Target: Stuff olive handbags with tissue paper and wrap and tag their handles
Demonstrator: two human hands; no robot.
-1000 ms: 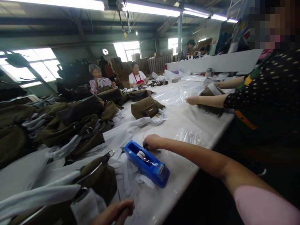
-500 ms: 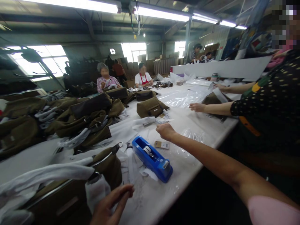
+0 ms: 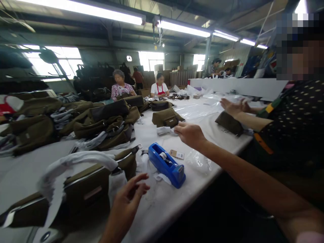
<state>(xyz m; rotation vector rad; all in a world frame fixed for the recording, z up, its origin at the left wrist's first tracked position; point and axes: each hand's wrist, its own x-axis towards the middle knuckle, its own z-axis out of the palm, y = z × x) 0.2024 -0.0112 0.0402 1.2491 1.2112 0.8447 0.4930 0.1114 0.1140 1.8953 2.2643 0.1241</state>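
My left hand hovers low at the front with its fingers apart, holding nothing. It is just right of an olive bag whose handle is wrapped in white foam. My right hand is raised above the white table, fingers curled in a loose pinch; what it holds, if anything, I cannot make out. Below it stands a blue tape dispenser, with a small brown tag and a crumpled clear plastic bag beside it.
A pile of olive bags covers the table's left side. One olive bag lies further back. A co-worker in a dotted black top on the right has hands over a dark pouch. Two people sit at the far end.
My right hand left the spot beside the tape dispenser and rose up and away, uncovering the brown tag. My left hand lifted and its fingers spread. The co-worker's hands moved off the plastic sheet.
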